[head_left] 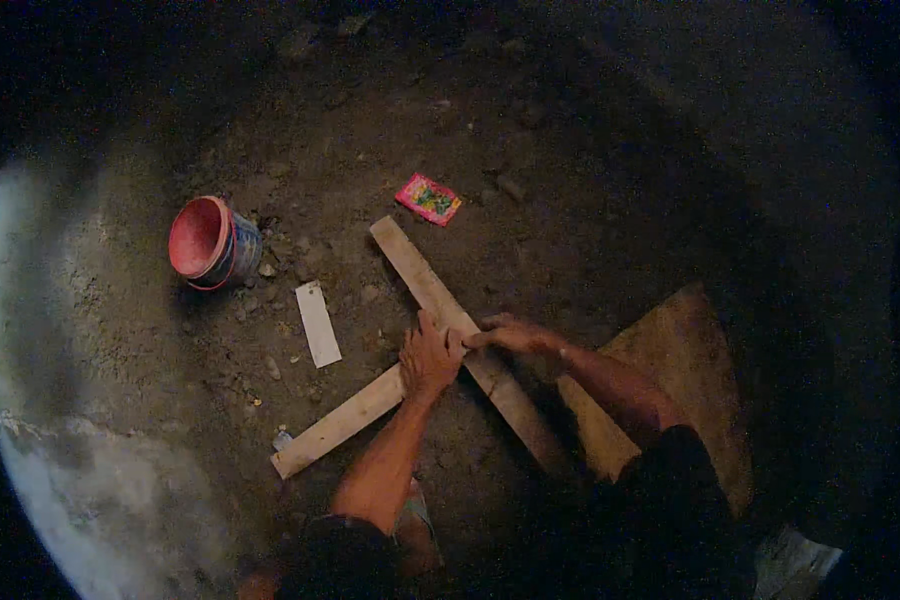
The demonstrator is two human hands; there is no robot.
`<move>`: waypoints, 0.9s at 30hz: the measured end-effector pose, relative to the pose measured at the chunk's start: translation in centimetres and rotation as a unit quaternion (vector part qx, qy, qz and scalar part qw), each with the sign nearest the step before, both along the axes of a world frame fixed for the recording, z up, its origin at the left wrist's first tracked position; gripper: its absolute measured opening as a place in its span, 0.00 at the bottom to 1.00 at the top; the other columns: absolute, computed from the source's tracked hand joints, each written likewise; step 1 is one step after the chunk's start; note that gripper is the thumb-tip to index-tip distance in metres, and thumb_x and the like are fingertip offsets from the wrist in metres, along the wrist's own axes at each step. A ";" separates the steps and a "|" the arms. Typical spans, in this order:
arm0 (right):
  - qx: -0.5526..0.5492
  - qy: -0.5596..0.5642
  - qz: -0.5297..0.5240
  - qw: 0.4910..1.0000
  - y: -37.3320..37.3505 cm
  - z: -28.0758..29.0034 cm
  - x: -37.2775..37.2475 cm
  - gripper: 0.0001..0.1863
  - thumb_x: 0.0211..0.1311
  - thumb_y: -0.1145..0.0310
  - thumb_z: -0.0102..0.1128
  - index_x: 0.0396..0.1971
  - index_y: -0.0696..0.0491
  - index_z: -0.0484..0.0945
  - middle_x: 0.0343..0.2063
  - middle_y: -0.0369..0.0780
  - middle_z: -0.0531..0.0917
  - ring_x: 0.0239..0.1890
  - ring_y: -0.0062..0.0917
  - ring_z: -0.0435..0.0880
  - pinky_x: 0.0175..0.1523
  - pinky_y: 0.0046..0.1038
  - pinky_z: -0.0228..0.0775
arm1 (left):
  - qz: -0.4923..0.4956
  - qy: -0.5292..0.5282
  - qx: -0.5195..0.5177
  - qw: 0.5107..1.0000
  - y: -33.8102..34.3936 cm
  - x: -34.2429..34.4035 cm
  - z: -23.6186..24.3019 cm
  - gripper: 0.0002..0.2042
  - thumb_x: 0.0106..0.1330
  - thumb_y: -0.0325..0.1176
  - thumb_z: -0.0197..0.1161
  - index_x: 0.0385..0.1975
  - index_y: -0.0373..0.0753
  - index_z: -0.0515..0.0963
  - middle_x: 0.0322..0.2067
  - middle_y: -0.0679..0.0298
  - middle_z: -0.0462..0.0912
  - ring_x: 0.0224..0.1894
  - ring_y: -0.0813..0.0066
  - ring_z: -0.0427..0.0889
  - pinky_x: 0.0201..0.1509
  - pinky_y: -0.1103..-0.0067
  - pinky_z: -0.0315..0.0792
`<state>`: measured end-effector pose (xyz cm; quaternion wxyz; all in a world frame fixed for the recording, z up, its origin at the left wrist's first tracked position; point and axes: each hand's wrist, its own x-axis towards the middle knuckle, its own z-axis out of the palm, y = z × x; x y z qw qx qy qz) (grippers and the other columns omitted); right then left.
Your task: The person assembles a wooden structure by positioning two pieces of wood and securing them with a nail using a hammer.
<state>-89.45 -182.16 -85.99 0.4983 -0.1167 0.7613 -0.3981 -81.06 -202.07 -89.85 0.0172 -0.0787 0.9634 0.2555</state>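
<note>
Two narrow wooden planks lie crossed on the dirt floor. The long plank [417,265] runs from the upper middle down to the right. The shorter plank [335,425] runs from the crossing down to the left. My left hand [428,358] presses down on the crossing, fingers curled over the wood. My right hand [515,335] rests flat on the long plank just right of the crossing, fingertips touching the left hand. Whether either hand holds a small item is hidden.
A red bucket [208,242] lies on its side at the left. A small white strip [318,323] lies between bucket and planks. A pink wrapper [428,198] sits above the long plank. A wide board [685,370] lies at the right. Small stones are scattered around.
</note>
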 end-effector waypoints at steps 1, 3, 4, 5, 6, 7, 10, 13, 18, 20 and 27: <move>0.017 -0.001 -0.001 1.000 0.3 -0.6 -0.2 0.41 0.62 0.37 0.62 0.61 0.59 0.76 0.57 0.49 0.80 0.59 0.38 0.79 0.62 0.39 0.70 | -0.017 0.018 -0.014 1.000 0.1 0.3 -0.5 0.29 0.70 0.45 0.56 0.62 0.28 0.64 0.49 0.37 0.77 0.52 0.39 0.75 0.58 0.47 0.66; 0.030 -0.018 -0.012 0.999 0.9 -0.9 0.8 0.41 0.63 0.37 0.62 0.60 0.60 0.77 0.55 0.48 0.82 0.58 0.37 0.79 0.62 0.39 0.70 | -0.025 -0.011 0.052 0.998 1.3 -0.1 4.1 0.29 0.70 0.46 0.57 0.62 0.30 0.63 0.48 0.39 0.77 0.53 0.40 0.75 0.59 0.48 0.64; 0.036 0.014 -0.049 0.998 0.4 0.0 1.5 0.40 0.62 0.37 0.63 0.59 0.59 0.78 0.53 0.48 0.83 0.57 0.37 0.80 0.61 0.39 0.71 | -0.026 -0.017 0.046 0.998 1.0 0.3 4.2 0.29 0.70 0.46 0.57 0.62 0.30 0.63 0.48 0.39 0.77 0.53 0.40 0.75 0.59 0.48 0.64; 0.042 0.050 -0.094 0.993 0.2 0.5 2.1 0.39 0.62 0.38 0.64 0.59 0.58 0.79 0.52 0.47 0.84 0.56 0.36 0.82 0.60 0.39 0.72 | -0.033 -0.013 0.029 0.999 0.7 0.2 3.8 0.28 0.70 0.47 0.57 0.60 0.30 0.64 0.48 0.41 0.76 0.53 0.41 0.75 0.59 0.49 0.64; 0.036 0.046 -0.104 0.993 0.0 -0.1 3.0 0.39 0.62 0.38 0.64 0.59 0.58 0.79 0.52 0.47 0.84 0.56 0.36 0.82 0.60 0.39 0.72 | -0.043 -0.008 0.011 0.999 0.6 0.2 3.5 0.27 0.71 0.48 0.58 0.58 0.31 0.65 0.49 0.42 0.76 0.53 0.41 0.75 0.59 0.50 0.63; -0.005 0.055 -0.156 0.986 0.1 -1.4 3.6 0.39 0.61 0.38 0.66 0.60 0.56 0.79 0.52 0.46 0.85 0.55 0.36 0.83 0.59 0.38 0.73 | -0.059 -0.006 0.004 0.998 0.7 -0.3 3.1 0.27 0.71 0.48 0.58 0.58 0.31 0.65 0.49 0.42 0.76 0.53 0.41 0.75 0.59 0.50 0.63; -0.065 0.115 -0.275 0.952 -1.8 -0.9 6.8 0.40 0.58 0.39 0.68 0.61 0.54 0.78 0.51 0.47 0.86 0.52 0.37 0.86 0.56 0.38 0.75 | -0.047 -0.012 -0.005 0.999 -0.3 -0.8 0.7 0.27 0.71 0.51 0.58 0.55 0.31 0.66 0.48 0.42 0.75 0.53 0.41 0.74 0.57 0.51 0.65; -0.065 0.154 -0.342 0.925 -3.1 -0.6 7.6 0.40 0.56 0.42 0.70 0.62 0.54 0.77 0.49 0.49 0.87 0.50 0.39 0.87 0.54 0.37 0.77 | -0.137 -0.041 -0.090 0.986 -3.0 -1.7 -1.1 0.30 0.71 0.53 0.57 0.57 0.30 0.65 0.47 0.43 0.75 0.53 0.41 0.73 0.56 0.52 0.65; -0.056 0.195 -0.323 0.925 -3.2 0.1 8.1 0.38 0.57 0.44 0.70 0.60 0.56 0.78 0.45 0.52 0.87 0.47 0.39 0.88 0.52 0.38 0.79 | -0.262 -0.109 0.051 0.958 -4.7 -4.6 0.2 0.35 0.71 0.60 0.55 0.59 0.27 0.66 0.51 0.41 0.76 0.53 0.41 0.75 0.56 0.53 0.68; -0.070 0.256 -0.361 0.894 -3.0 -2.7 7.5 0.36 0.57 0.44 0.69 0.58 0.57 0.80 0.44 0.52 0.87 0.46 0.41 0.88 0.52 0.39 0.79 | -0.284 -0.171 0.062 0.941 -3.6 -6.2 0.9 0.36 0.70 0.61 0.55 0.58 0.27 0.68 0.52 0.41 0.76 0.54 0.43 0.76 0.56 0.55 0.69; 0.013 0.170 -0.366 0.915 -3.2 -1.0 8.5 0.34 0.60 0.44 0.68 0.55 0.58 0.80 0.46 0.51 0.87 0.46 0.42 0.87 0.53 0.40 0.78 | -0.275 -0.324 0.171 0.889 -6.2 -5.6 0.3 0.40 0.68 0.66 0.57 0.58 0.27 0.74 0.54 0.42 0.79 0.56 0.52 0.80 0.58 0.60 0.73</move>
